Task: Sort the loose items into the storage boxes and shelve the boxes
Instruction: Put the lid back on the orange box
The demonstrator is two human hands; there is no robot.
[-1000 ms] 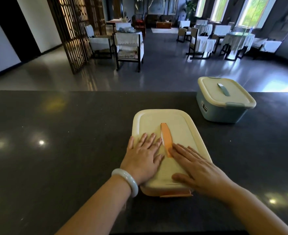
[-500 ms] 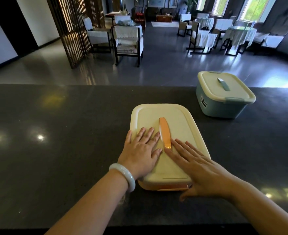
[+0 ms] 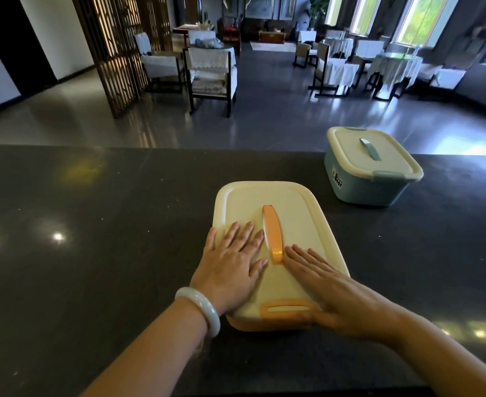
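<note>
Two flat hands, left hand (image 3: 230, 270) and right hand (image 3: 336, 293), fingers straight, press the lid of the orange box (image 3: 276, 253) on the dark counter (image 3: 93, 253); uneven pressure could leave the front latch (image 3: 284, 308) unseated

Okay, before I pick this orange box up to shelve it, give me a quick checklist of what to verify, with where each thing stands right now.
1. Lid seated on the orange box: lies flat under both palms, ok.
2. Near latch snapped down: cannot tell.
3. Far latch: hidden behind the lid's far edge, cannot tell.
4. Hands ready to lift: left hand and right hand lie flat on the lid, neither on the orange handle, not ok.
5. Blue box closed and clear of the lift: lid on, standing apart at the far right, ok.
6. Loose items left on the counter: none visible, ok.
</note>
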